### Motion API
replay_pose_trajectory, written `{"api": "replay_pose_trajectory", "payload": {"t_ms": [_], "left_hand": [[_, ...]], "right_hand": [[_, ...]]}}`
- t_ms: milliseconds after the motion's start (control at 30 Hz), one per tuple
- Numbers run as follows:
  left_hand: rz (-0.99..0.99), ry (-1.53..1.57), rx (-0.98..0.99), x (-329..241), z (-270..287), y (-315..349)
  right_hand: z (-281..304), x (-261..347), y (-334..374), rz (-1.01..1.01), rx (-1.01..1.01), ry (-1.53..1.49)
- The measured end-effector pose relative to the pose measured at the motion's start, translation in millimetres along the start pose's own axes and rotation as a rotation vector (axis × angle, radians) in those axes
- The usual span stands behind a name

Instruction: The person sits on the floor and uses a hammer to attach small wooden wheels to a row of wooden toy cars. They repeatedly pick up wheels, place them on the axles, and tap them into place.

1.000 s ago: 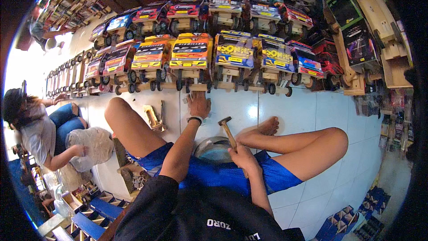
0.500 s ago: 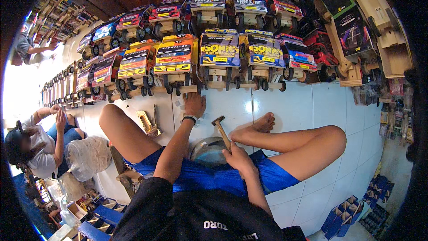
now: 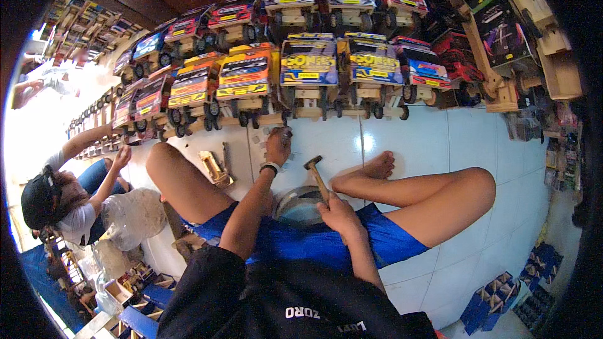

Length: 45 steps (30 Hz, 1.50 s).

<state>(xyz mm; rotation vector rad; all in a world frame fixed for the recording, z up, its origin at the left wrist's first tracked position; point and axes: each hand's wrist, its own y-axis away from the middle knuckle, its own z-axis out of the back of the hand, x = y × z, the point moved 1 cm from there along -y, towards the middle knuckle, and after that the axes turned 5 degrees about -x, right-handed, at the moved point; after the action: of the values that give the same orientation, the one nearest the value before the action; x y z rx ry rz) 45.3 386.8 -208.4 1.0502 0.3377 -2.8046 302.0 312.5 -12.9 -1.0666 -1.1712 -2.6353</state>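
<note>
A hammer [image 3: 319, 179] with a wooden handle and a dark head is gripped in my right hand [image 3: 340, 216], its head pointing up and away from me. Beyond my lap my left hand [image 3: 277, 149] hovers over or rests on the white tiles, fingers curled round a small dark greyish thing that I cannot make out. Small pale pieces [image 3: 293, 154] lie on the floor beside that hand. Close ahead of it stands the front row of wooden toy trucks, among them an orange one [image 3: 245, 75] and a blue-and-yellow one [image 3: 308, 66]. A round grey object [image 3: 295, 208] sits between my legs, partly hidden.
A gold-coloured metal tool [image 3: 215, 166] lies by my left knee. At the left sits another person [image 3: 69, 204] beside a clear plastic bag [image 3: 135, 213]. More trucks and wooden bodies [image 3: 502, 37] line the back and right. Blue wooden parts [image 3: 490, 301] lie at the lower right.
My left hand has drawn back a little from the trucks, its fingers now curled round something small. The hammer stays in my right hand. The other person has reached an arm toward the trucks.
</note>
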Motion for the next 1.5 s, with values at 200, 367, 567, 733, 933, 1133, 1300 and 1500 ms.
{"api": "replay_pose_trajectory", "payload": {"t_ms": [200,367,567,733,933,1133,1300,1500], "left_hand": [[0.495,0.583,0.345,-45.8,80.1,17.1],[0.361,0.731,0.039,-130.1,246.1,61.5],[0.654,0.300,-0.660,-97.8,396.4,173.9],[0.832,-0.177,-0.652,-1.2,381.2,244.8],[0.764,-0.483,-0.455,37.1,358.5,259.4],[0.711,-0.270,-0.292,64.9,331.9,240.2],[0.794,-0.094,0.158,116.4,328.9,216.3],[0.814,-0.091,0.474,136.2,344.5,218.3]], "right_hand": [[-4.0,-4.2,-11.5,-0.153,0.099,-0.019],[-2.5,-8.0,-14.7,-0.103,0.030,0.050],[-1.5,-13.2,-14.1,-0.080,0.087,0.041],[-0.3,-12.4,-16.0,-0.061,0.100,0.131],[6.7,-15.8,-17.4,-0.142,0.162,0.066],[7.6,-17.0,-12.7,-0.198,0.113,0.019],[8.2,-16.6,-12.3,-0.171,0.125,0.046],[6.0,-21.4,-15.7,-0.236,0.129,0.033]]}}
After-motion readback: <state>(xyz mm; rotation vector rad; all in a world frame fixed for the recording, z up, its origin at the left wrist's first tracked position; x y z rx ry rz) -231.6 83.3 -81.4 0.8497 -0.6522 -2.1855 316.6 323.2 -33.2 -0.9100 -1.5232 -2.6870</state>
